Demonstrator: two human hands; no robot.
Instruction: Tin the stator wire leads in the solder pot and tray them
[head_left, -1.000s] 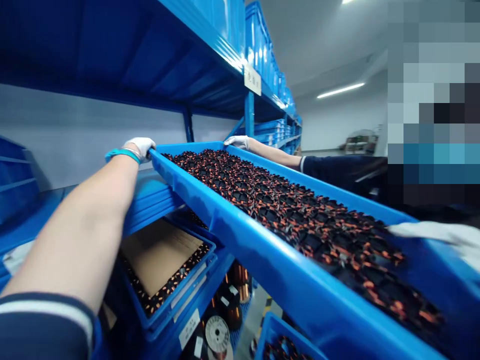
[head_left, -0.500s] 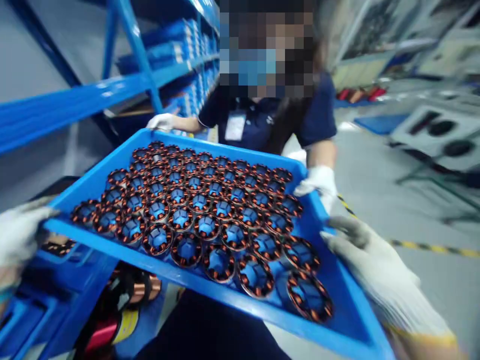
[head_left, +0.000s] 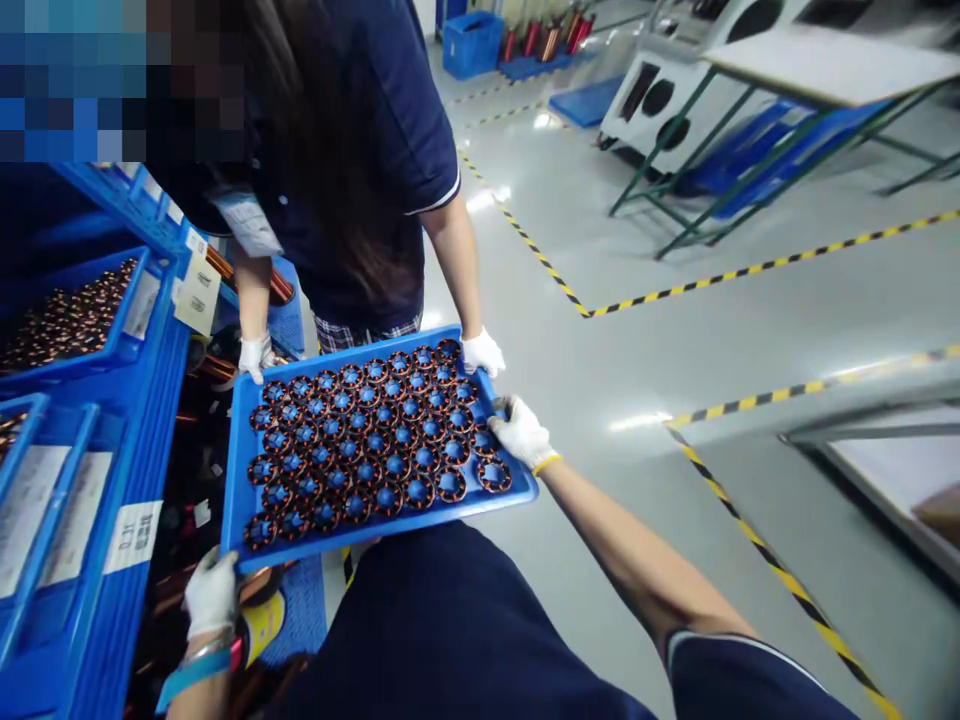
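The blue tray [head_left: 238, 470] of copper-wound coils [head_left: 375, 440] hangs level between you and a co-worker, just right of the blue shelving [head_left: 90, 520]. Your left hand [head_left: 211, 592] clasps its near left corner in a closed grip, your right hand [head_left: 521, 432] grasps its right rim. The co-worker's gloved hands [head_left: 482, 352] hold the far edge.

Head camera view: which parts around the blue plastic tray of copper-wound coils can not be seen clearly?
- Left hand in white glove: its grip under the blue plastic tray corner is hidden by the tray rim.
- Co-worker's far gloved hand: fingers hidden behind the tray edge.
- White shelf labels: print too small to read.
- Tray underside: hidden by the round copper-wound coils and the tray floor.
- Right hand: thumb side hidden.
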